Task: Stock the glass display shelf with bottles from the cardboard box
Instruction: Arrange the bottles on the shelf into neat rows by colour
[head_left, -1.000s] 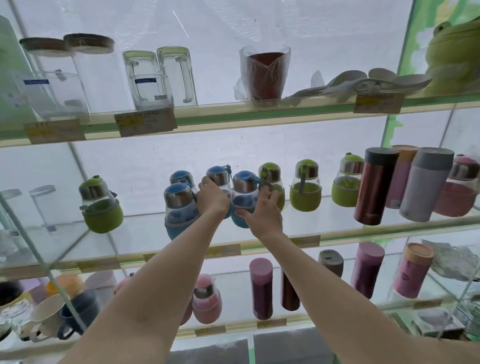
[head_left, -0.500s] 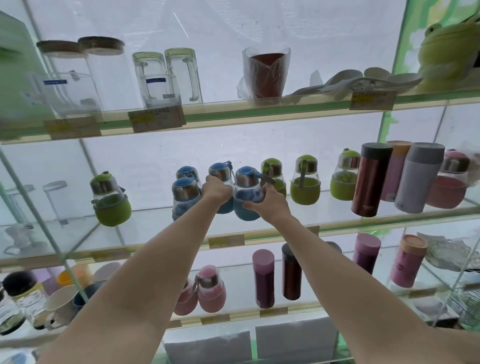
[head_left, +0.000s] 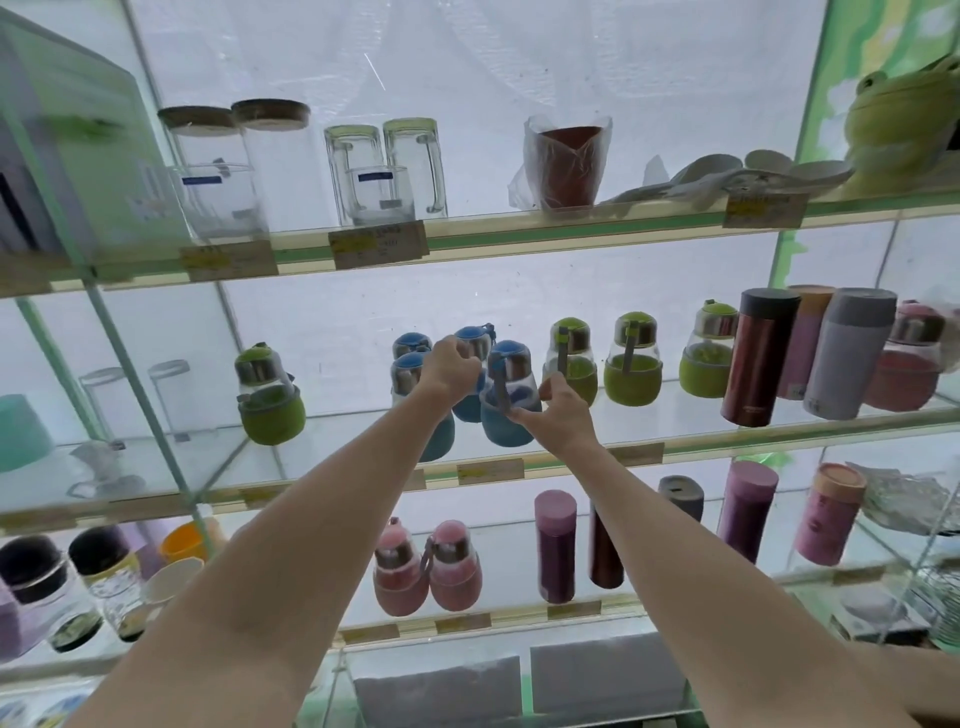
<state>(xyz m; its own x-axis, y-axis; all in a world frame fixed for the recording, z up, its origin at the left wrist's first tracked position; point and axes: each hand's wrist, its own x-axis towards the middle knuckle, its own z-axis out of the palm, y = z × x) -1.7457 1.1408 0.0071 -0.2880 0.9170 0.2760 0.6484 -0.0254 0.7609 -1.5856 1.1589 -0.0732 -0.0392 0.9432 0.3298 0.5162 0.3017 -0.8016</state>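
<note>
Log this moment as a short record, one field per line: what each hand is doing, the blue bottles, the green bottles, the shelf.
left hand: fingers curled around a rear blue bottle, near its cap
right hand: fingers pinch the front blue bottle at its strap
blue bottles: four, clustered on the middle shelf
green bottles: one left of the cluster, three to its right
middle shelf: glass, price labels along front edge
cardboard box: not in view
</note>
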